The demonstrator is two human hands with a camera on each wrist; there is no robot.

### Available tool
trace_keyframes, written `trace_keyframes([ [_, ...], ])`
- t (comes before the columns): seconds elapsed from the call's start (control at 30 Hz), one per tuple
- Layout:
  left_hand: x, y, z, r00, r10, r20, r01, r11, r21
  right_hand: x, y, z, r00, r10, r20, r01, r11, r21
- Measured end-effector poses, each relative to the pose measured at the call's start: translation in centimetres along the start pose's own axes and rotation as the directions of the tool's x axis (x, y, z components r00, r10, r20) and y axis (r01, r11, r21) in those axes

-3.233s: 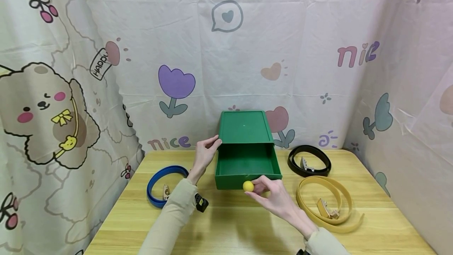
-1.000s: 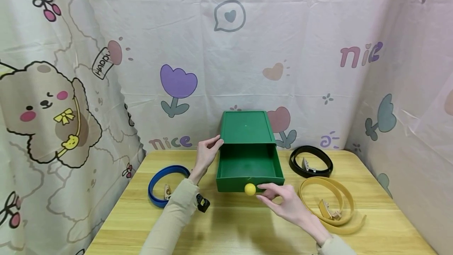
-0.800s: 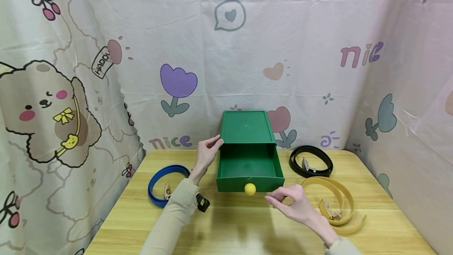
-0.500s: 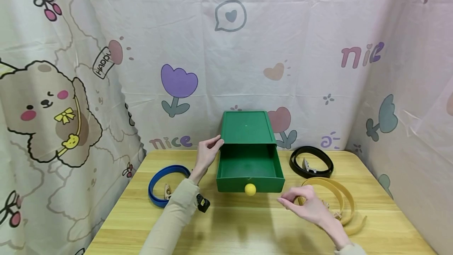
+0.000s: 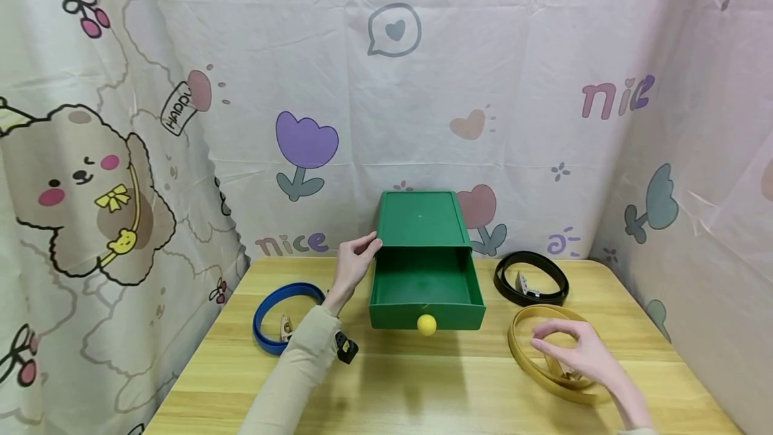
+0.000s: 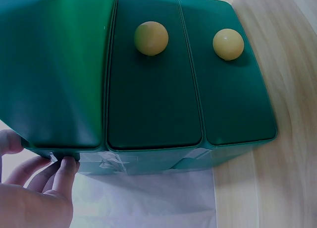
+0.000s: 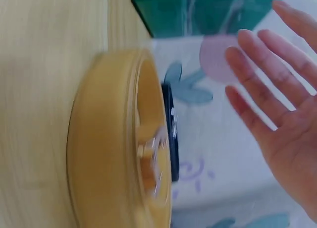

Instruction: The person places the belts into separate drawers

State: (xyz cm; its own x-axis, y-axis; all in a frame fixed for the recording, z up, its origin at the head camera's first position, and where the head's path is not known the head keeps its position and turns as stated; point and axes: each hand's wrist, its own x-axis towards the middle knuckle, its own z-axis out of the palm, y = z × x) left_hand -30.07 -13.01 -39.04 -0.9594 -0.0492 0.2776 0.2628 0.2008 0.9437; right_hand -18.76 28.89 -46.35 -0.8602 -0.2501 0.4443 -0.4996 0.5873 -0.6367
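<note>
A green drawer cabinet [image 5: 418, 219] stands at the back of the table, its top drawer [image 5: 392, 315] pulled out, with a yellow ball knob [image 5: 426, 325] on the front. My left hand [image 5: 351, 264] holds the cabinet's upper front left corner; in the left wrist view its fingertips bend against the cabinet's side. Two shut drawers with yellow knobs [image 6: 151, 38] show there below the open one. To the right, my right hand [image 5: 582, 352] hovers over a coiled yellow belt [image 5: 523, 351], holding nothing. In the right wrist view its fingers [image 7: 267, 84] spread loosely, apart from the belt.
A coiled black belt [image 5: 502, 279] lies behind the yellow one. On the left lies a blue belt [image 5: 261, 321], partly behind the left forearm. A printed curtain [image 5: 410, 99] hangs behind and beside the wooden table [image 5: 417, 388].
The right hand held the drawer's yellow knob, drew the drawer slightly outward, let go and moved right over the yellow belt. My left hand has stayed on the cabinet.
</note>
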Motion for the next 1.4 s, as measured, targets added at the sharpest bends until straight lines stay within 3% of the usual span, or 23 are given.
trace_keyframes([
  [0.27,-0.1,-0.1,0.0,1.0,-0.002,0.008,0.002,1.0,-0.008,-1.7,3.2,-2.5,0.979,0.182,0.09,-0.178,0.983,-0.041],
  [0.5,-0.1,0.1,0.1,1.0,0.005,-0.003,-0.005,1.0,0.009,-3.1,5.0,-4.0,0.948,0.239,0.211,-0.226,0.97,-0.086],
  [0.63,-0.1,0.1,0.1,1.0,0.006,-0.003,-0.006,1.0,0.01,-3.8,5.8,-4.3,0.946,0.218,0.241,-0.191,0.973,-0.128],
  [0.77,0.0,0.0,0.1,1.0,0.004,-0.004,-0.004,1.0,0.004,-4.2,6.3,-4.2,0.955,0.207,0.211,-0.172,0.97,-0.174],
  [0.93,0.1,-0.1,0.1,1.0,0.014,-0.002,-0.014,1.0,0.007,-4.7,6.9,-4.1,0.958,0.199,0.204,-0.171,0.974,-0.148],
  [1.17,0.1,-0.1,0.1,1.0,0.018,-0.005,-0.018,1.0,0.008,-5.2,7.7,-4.0,0.982,0.125,0.141,-0.111,0.988,-0.107],
  [1.4,0.1,-0.1,0.1,1.0,0.017,-0.009,-0.017,1.0,0.021,-5.7,8.3,-3.6,0.979,0.085,0.187,-0.086,0.996,-0.004],
])
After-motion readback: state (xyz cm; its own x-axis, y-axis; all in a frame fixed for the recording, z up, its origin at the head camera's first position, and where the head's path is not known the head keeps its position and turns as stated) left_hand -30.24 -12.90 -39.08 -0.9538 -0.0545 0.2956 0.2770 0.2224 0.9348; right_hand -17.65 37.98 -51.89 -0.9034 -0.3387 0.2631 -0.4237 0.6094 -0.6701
